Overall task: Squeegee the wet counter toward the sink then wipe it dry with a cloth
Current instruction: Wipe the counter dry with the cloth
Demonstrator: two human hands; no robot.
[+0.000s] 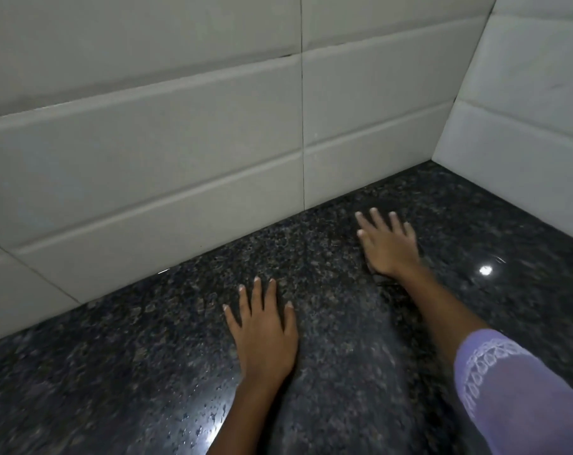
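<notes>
Both hands, left hand (262,336) and right hand (388,246), are lying spread flat on the tabletop (114,372) near the tiled wall (180,142), holding nothing (droplets remain; squeegeeing and wiping seemingly undone).

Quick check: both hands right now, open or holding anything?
Left hand: open, flat on the counter, holding nothing.
Right hand: open, fingers spread on the counter, holding nothing.

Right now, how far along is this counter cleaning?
Nothing looks done: water droplets still bead on the dark counter. In hand: nothing; the left hand and right hand lie flat and bare. No squeegee, cloth or sink shows, so squeegeeing and drying appear left.
</notes>
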